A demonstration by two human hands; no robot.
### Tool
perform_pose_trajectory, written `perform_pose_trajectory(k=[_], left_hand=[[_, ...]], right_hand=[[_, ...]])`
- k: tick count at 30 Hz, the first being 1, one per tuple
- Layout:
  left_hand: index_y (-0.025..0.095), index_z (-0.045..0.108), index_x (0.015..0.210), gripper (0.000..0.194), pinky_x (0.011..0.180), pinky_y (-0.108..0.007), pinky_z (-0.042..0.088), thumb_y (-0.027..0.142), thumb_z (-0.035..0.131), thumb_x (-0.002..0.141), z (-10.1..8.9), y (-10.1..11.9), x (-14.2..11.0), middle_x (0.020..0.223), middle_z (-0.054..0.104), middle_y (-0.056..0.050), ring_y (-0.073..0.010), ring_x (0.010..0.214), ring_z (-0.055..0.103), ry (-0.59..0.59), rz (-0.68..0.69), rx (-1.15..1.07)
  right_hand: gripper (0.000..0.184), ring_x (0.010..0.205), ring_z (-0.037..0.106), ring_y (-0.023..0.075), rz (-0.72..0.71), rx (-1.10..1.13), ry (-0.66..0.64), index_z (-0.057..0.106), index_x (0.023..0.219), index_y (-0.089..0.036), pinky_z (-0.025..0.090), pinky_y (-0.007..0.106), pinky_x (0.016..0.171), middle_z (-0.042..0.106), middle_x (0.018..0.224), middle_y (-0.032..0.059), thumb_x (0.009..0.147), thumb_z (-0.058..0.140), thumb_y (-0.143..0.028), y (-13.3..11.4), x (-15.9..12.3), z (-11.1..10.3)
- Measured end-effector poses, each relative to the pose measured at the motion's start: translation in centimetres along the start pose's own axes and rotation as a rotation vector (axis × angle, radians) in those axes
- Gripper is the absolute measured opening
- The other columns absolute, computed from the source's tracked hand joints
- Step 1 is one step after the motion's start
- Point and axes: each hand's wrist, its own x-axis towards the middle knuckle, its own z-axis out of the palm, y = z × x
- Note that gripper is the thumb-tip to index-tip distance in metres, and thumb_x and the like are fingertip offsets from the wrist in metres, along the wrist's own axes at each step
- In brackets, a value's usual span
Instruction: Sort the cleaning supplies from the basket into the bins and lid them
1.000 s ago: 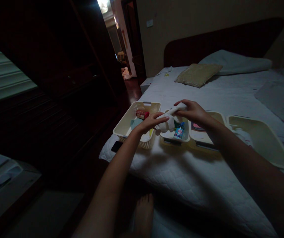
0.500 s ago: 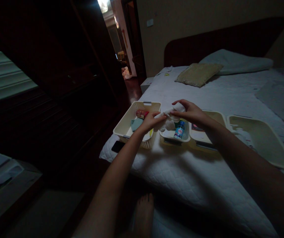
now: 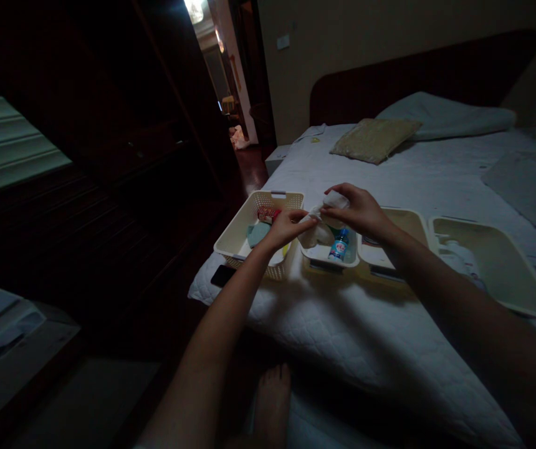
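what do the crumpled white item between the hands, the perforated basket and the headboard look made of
Crumpled white item: perhaps thin plastic film or tissue, matte and creased, too dim to settle. Perforated basket: likely moulded plastic with a smooth finish, given its regular holes and cream walls. Headboard: probably dark-stained wood; reddish-brown, but no grain shows.

A white-covered bed [image 3: 417,171] with a dark headboard [image 3: 412,78] stands against a dim beige wall [image 3: 366,31] bearing a switch plate [image 3: 283,42]; glossy reddish flooring [image 3: 252,169] leads to a lit doorway [image 3: 230,68]; dark cabinetry [image 3: 156,100] fills the left.
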Motion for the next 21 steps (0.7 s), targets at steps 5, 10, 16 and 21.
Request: perform_pose_trajectory(k=[5, 10, 16, 21], left_hand=[[0.014, 0.061, 0.06, 0.029, 0.051, -0.021, 0.031, 0.04, 0.069, 0.068, 0.0, 0.0, 0.0, 0.056, 0.052, 0.003, -0.0075, 0.055, 0.044, 0.112, -0.013, 0.076], [0.014, 0.059, 0.063, 0.027, 0.049, -0.021, 0.035, 0.039, 0.067, 0.069, 0.1, -0.5, 0.0, 0.056, 0.051, 0.003, -0.0084, 0.052, 0.046, 0.145, -0.141, 0.0], [0.013, 0.057, 0.06, 0.026, 0.049, -0.02, 0.035, 0.034, 0.066, 0.072, 0.2, -0.6, 0.2, 0.054, 0.049, 0.003, -0.0073, 0.051, 0.044, 0.219, -0.175, -0.05], [0.013, 0.058, 0.06, 0.025, 0.049, -0.019, 0.036, 0.034, 0.065, 0.071, 0.7, -0.8, 0.7, 0.055, 0.051, 0.003, -0.0075, 0.052, 0.046, 0.319, -0.143, -0.12]], right_hand=[[0.033, 0.078, 0.063, 0.0214, -0.063, -0.077, 0.022, 0.068, 0.093, -0.016, 0.049, 0.033, 0.07, 0.07, 0.087, 0.0062, 0.065, 0.071, -0.033, -0.1, 0.0, 0.2], [0.02, 0.07, 0.062, 0.0183, -0.105, -0.078, -0.031, 0.068, 0.085, -0.016, 0.046, 0.029, 0.063, 0.069, 0.077, 0.0046, 0.07, 0.066, -0.03, -1.4, -0.7, 0.5], [0.015, 0.073, 0.064, 0.0191, -0.219, -0.205, -0.068, 0.067, 0.086, -0.018, 0.046, 0.029, 0.067, 0.071, 0.081, 0.0056, 0.072, 0.061, -0.019, -2.0, -1.4, 1.0], [0.025, 0.079, 0.066, 0.0217, -0.288, -0.31, -0.052, 0.066, 0.092, -0.018, 0.049, 0.032, 0.071, 0.071, 0.089, 0.0088, 0.071, 0.055, -0.01, -1.4, -1.7, 1.3]])
